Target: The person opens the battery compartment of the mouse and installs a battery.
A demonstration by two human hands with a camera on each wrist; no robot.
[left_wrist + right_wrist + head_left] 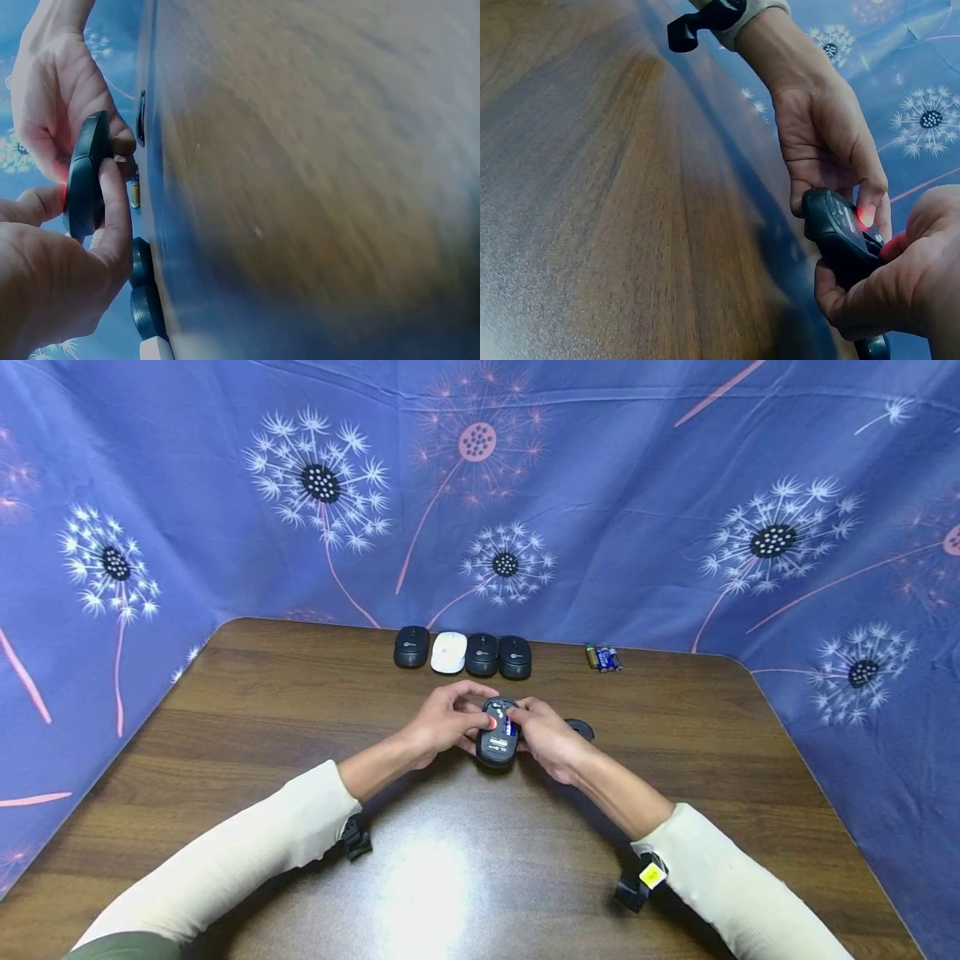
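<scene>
A black computer mouse (497, 747) is held underside up above the table. My left hand (441, 725) grips it from the left side, its thumb lying on the underside, where a red glow lights the thumb tip. From the other side my right hand (553, 742) holds the mouse, thumb pressed at the open battery slot. A blue battery (510, 725) shows in that slot, partly hidden by the right thumb. In the left wrist view the mouse (88, 169) appears edge-on between both hands. The right wrist view shows the mouse (836, 229) tilted, fingers curled beneath it.
At the back of the wooden table (300, 693) stand a black mouse (412, 647), a white mouse (449, 653) and two more black mice. Several batteries (603, 659) lie together at the back right. A dark curved cover (581, 728) lies behind my right hand. Patterned blue cloth (600, 485) hangs behind.
</scene>
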